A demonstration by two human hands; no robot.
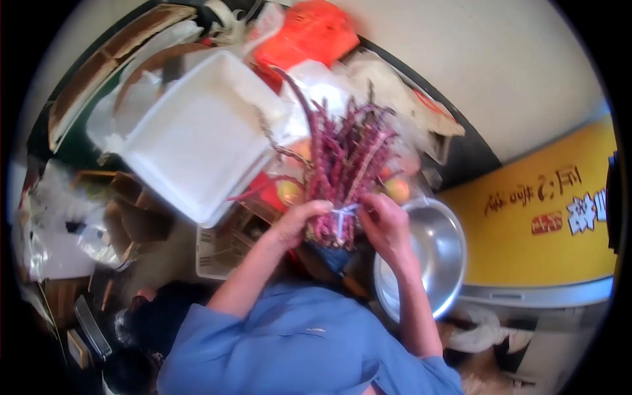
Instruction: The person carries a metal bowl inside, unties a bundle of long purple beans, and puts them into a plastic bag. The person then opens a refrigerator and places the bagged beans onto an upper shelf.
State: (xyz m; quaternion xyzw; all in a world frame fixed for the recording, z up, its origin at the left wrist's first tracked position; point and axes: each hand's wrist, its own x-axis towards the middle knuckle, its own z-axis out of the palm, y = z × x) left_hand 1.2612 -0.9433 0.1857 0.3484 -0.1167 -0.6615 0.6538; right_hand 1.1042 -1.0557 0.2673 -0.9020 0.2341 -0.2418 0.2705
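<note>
A bundle of long purple bean pods [345, 155] stands in front of my chest, with loose ends fanning upward. A pale tie [343, 210] runs around its lower part, one end hanging down the front. My left hand [299, 222] is closed on the bundle's left side, the thumb lying by the tie. At the right side, my right hand [385, 220] has its fingers pinched together at the tie's end. A few pods stick out to the left of the bundle.
A white plastic tub [204, 131] lies at the left. To the right is a steel basin [431, 257], beside a yellow panel with writing [526, 217]. Behind are a red plastic bag [309, 36] and yellowish round fruit [397, 190]. A white crate [214, 253] sits below the tub.
</note>
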